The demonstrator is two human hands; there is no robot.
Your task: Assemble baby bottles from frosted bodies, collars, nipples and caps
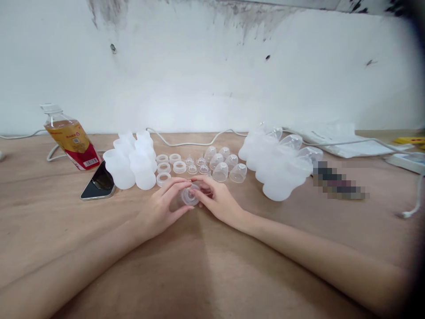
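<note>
At the middle of the table, my left hand (162, 207) and my right hand (217, 197) close round a small clear bottle collar with a teat (188, 197). Left fingers grip its near and far rim; the right thumb presses on it from the right. Just beyond stand several white collar rings (179, 167), several clear teats (191, 169) and several clear domed caps (220, 172). White bottle bodies (142, 170) are grouped to the left. Over on the right is a cluster of white bottles with clear caps (279, 184).
A drink bottle (73, 139) with a red and yellow label and a dark phone (98, 182) lie at the left. Along the wall runs a white cable (199, 144). White plastic bags (341, 144) and a power strip (407, 161) are at the right.
</note>
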